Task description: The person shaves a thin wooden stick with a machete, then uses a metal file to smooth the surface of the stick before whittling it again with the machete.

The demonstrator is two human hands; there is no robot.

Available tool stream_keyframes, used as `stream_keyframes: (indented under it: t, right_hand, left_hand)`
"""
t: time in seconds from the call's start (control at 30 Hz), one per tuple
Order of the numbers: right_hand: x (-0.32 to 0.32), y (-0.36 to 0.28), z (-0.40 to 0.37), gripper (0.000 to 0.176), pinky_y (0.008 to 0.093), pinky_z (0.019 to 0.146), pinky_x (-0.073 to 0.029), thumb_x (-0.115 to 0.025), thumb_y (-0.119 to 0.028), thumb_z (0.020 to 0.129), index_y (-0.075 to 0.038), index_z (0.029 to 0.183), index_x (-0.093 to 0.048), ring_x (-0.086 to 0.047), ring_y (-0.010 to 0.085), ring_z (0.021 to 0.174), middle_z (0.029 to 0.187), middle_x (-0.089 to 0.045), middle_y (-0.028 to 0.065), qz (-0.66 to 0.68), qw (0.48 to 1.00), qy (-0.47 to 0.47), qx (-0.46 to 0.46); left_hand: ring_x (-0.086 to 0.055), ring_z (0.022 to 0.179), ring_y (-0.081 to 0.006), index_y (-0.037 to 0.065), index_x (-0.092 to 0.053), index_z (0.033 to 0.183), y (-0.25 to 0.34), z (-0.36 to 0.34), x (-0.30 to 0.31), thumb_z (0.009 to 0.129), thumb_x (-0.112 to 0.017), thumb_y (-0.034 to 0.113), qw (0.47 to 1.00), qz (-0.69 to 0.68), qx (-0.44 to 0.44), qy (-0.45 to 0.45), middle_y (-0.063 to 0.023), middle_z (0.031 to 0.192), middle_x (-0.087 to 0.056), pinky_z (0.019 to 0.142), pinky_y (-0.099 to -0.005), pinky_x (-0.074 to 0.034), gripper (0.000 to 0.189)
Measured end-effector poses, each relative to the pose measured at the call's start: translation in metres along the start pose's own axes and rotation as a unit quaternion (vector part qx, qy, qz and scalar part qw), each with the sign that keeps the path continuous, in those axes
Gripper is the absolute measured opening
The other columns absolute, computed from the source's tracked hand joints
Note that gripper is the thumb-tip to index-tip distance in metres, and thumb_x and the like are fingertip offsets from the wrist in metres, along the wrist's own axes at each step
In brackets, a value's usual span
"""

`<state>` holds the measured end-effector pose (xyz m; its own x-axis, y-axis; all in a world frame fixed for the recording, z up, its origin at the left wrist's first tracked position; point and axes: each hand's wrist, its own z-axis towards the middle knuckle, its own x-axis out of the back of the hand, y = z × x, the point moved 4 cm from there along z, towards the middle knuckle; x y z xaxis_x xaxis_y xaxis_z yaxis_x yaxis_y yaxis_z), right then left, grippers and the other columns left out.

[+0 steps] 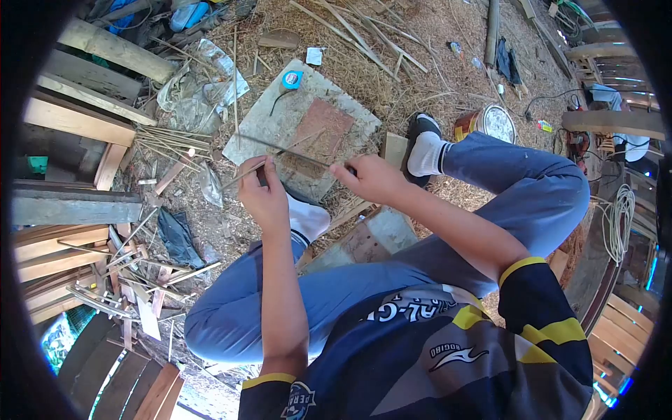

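Observation:
My right hand is closed round the dark handle of a long thin knife, its blade reaching up and to the left. My left hand pinches a thin wooden strip between thumb and fingers. In this view the blade crosses over the strip just beyond my left fingertips. Below both hands lies a grey slab with a reddish square piece on it. A blue tape measure sits near the slab's far edge.
A bundle of thin sticks lies left of the slab. The paint can stands beyond my right foot. Shavings cover the ground. Wooden boards line the left side, and coiled rope hangs at the right.

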<state>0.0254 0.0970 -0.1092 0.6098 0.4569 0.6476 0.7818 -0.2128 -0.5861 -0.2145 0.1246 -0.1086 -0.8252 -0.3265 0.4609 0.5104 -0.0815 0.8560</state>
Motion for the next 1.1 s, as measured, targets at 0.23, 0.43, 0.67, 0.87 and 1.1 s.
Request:
stream_keyframes:
  t: [0.23, 0.43, 0.67, 0.87, 1.1]
  right_hand:
    - [0.004, 0.029, 0.010, 0.070, 0.0567, 0.083, -0.057, -0.050, -0.063, 0.104, 0.001, 0.093, -0.076, -0.073, 0.0478, 0.087, 0.087, -0.074, 0.0271, -0.009, 0.998, -0.026, -0.054]
    - [-0.001, 0.031, 0.004, 0.070, 0.0561, 0.083, -0.056, -0.050, -0.062, 0.104, 0.002, 0.095, -0.076, -0.072, 0.0475, 0.086, 0.089, -0.074, 0.0279, 0.014, 1.000, 0.000, 0.005]
    - [0.006, 0.029, 0.000, 0.073, 0.0554, 0.083, -0.056, -0.048, -0.064, 0.104, 0.003, 0.093, -0.075, -0.072, 0.0461, 0.090, 0.092, -0.074, 0.0276, -0.020, 0.999, -0.024, 0.020]
    - [0.006, 0.075, 0.014, 0.072, 0.0552, 0.084, -0.056, -0.048, -0.066, 0.104, 0.001, 0.099, -0.076, -0.072, 0.0458, 0.091, 0.090, -0.074, 0.0258, -0.066, 0.994, -0.030, -0.080]
    - [0.013, 0.063, 0.007, 0.074, 0.0542, 0.086, -0.057, -0.047, -0.067, 0.104, 0.001, 0.098, -0.076, -0.072, 0.0465, 0.093, 0.092, -0.075, 0.0260, -0.056, 0.997, -0.031, -0.040]
  left_hand:
    - [-0.073, 0.083, -0.0199, -0.002, -0.070, 0.103, 0.003, 0.002, 0.000, 0.102, -0.070, 0.008, 0.999, 0.017, -0.032, 0.011, -0.0116, 0.092, -0.073, 0.077, -0.0323, -0.058, 0.010]
    - [-0.072, 0.084, -0.0206, -0.002, -0.071, 0.103, 0.004, 0.000, 0.001, 0.102, -0.071, 0.008, 1.000, 0.007, -0.016, 0.010, -0.0119, 0.094, -0.072, 0.078, -0.0327, -0.058, 0.010]
    - [-0.071, 0.087, -0.0266, -0.002, -0.069, 0.101, 0.011, -0.002, -0.003, 0.100, -0.071, 0.006, 0.999, 0.017, -0.039, 0.007, -0.0140, 0.096, -0.071, 0.078, -0.0368, -0.058, 0.008]
    - [-0.071, 0.086, -0.0252, -0.002, -0.069, 0.102, 0.011, -0.001, -0.001, 0.101, -0.071, 0.007, 0.998, 0.018, -0.058, 0.008, -0.0140, 0.096, -0.072, 0.079, -0.0353, -0.057, 0.009]
    - [-0.071, 0.086, -0.0243, -0.002, -0.070, 0.103, 0.010, -0.005, 0.000, 0.101, -0.071, 0.009, 0.998, 0.019, -0.056, 0.007, -0.0141, 0.096, -0.072, 0.080, -0.0353, -0.058, 0.011]
